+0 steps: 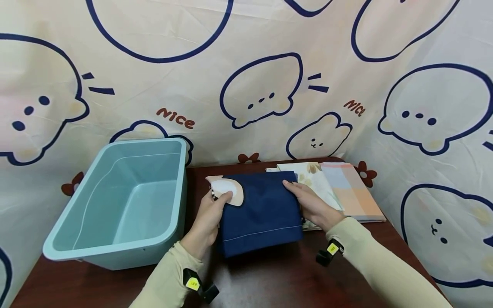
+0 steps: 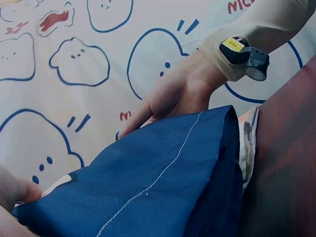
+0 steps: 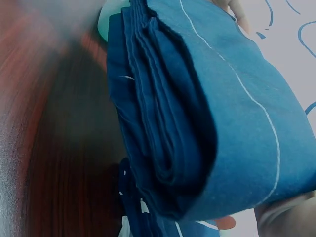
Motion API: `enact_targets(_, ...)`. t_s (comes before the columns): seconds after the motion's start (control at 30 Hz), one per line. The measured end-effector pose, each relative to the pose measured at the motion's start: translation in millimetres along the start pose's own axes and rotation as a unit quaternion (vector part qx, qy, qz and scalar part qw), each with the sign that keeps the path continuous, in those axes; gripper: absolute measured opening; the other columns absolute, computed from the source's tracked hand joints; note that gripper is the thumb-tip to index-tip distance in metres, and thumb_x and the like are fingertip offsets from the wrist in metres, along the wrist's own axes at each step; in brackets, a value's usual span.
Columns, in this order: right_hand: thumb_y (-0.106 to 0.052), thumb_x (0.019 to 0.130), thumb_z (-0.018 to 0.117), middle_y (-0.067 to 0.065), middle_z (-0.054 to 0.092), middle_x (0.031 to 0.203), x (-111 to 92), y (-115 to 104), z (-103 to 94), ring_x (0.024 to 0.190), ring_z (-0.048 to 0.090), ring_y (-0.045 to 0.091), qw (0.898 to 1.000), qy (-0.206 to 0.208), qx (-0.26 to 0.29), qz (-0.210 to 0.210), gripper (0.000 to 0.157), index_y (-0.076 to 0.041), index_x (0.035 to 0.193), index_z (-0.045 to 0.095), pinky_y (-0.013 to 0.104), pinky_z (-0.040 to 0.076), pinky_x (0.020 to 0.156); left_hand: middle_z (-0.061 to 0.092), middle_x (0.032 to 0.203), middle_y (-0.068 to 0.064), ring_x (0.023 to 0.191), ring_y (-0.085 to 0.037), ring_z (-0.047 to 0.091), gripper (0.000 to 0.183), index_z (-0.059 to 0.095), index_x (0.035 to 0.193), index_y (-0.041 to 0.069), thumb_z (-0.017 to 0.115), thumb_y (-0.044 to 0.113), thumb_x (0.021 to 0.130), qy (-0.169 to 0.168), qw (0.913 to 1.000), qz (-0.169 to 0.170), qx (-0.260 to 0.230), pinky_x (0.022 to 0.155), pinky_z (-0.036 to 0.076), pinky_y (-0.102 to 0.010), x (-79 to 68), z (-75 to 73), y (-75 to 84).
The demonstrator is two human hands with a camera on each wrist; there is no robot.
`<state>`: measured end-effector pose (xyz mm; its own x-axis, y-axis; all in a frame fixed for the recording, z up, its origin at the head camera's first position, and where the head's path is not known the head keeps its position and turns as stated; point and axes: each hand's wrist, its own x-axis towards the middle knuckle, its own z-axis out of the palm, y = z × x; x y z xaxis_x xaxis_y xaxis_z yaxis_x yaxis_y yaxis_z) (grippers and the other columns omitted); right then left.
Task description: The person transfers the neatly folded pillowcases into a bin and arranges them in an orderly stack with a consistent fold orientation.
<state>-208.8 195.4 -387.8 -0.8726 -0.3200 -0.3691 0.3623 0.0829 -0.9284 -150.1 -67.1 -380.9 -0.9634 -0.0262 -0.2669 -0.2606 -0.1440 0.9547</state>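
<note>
While the left hand (image 1: 208, 220) and right hand (image 1: 310, 205) grip its sides, a navy cloth (image 1: 265, 214) is held over the table (image 1: 269, 282)

Because the cloth comes between, most of the fingers are hidden, yet both grips read as pinches. The left hand has its thumb laid on top at the upper left corner, on a rounded white-and-beige patch (image 1: 229, 190), with its fingers behind the fabric. The right hand presses its thumb near the upper right corner, and its other fingers pass behind the cloth. The bundle is folded in many layers, which show stacked at its side in the right wrist view, and a pale stitched line runs along the near edge. Whether its underside touches the table, I cannot tell.

The table is dark reddish brown and has a soft sheen. On the left stands a light blue tub (image 1: 154, 167), its floor and inner walls visible. On the right, partly behind the right hand, lie a white floral cloth (image 1: 313, 182) and, beside it, a checked cloth (image 1: 354, 192) in peach, pink and pale blue. Behind everything hangs a pale backdrop (image 1: 262, 25) with blue-outlined characters, red-brown flowers and the word "Nice". Pale sleeves (image 1: 385, 261) reach both wrists, where black devices (image 1: 192, 282) carry yellow labels.
</note>
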Motion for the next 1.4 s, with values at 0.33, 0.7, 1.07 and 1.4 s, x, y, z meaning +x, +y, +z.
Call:
enact_targets(0.33,-0.048,0.105,0.047,-0.009,0.069,0.085,-9.8,-11.5,-1.5,0.082,0.068,0.008,1.000,-0.011,-0.003,-0.011,0.031,-0.021,0.097,0.062,0.028,0.056,0.078,0.057,0.132,-0.012,0.097,-0.011,0.065,0.059,0.029,0.155,0.018,0.055,0.022,0.102,-0.021,0.9997,0.005,0.013,0.083,0.052,-0.024,-0.9,0.3,16.2)
enact_targets(0.7,-0.041,0.107,0.047,-0.007,0.065,0.083,-21.8,-24.5,-1.1,0.080,0.066,0.009,0.999,0.007,-0.023,-0.045,0.030,-0.014,0.095,0.054,0.025,0.055,0.078,0.045,0.150,-0.008,0.123,-0.023,0.055,0.065,0.024,0.157,0.020,0.056,0.017,0.101,-0.032,0.9970,0.030,0.064,0.106,0.045,-0.039,-10.5,4.8,37.4)
enact_targets(1.07,-0.039,0.106,0.050,-0.006,0.067,0.104,-28.6,-33.7,4.0,0.097,0.067,0.010,0.995,0.015,-0.049,-0.086,0.032,-0.009,0.120,0.053,0.026,0.053,0.089,0.030,0.162,-0.008,0.140,-0.027,0.039,0.074,0.018,0.160,0.018,0.060,0.017,0.099,-0.045,0.9898,0.055,0.123,0.118,0.036,-0.051,-17.3,-4.2,55.5)
enact_targets(1.4,-0.036,0.107,0.049,0.009,0.058,0.138,-30.3,-43.1,14.3,0.109,0.065,0.008,0.994,0.018,-0.055,-0.088,0.053,-0.003,0.147,0.036,0.026,0.053,0.094,0.028,0.164,-0.009,0.146,-0.027,0.032,0.078,0.016,0.161,0.019,0.062,0.019,0.098,-0.044,0.9826,0.059,0.170,0.122,0.030,-0.052,-20.1,-14.7,68.6)
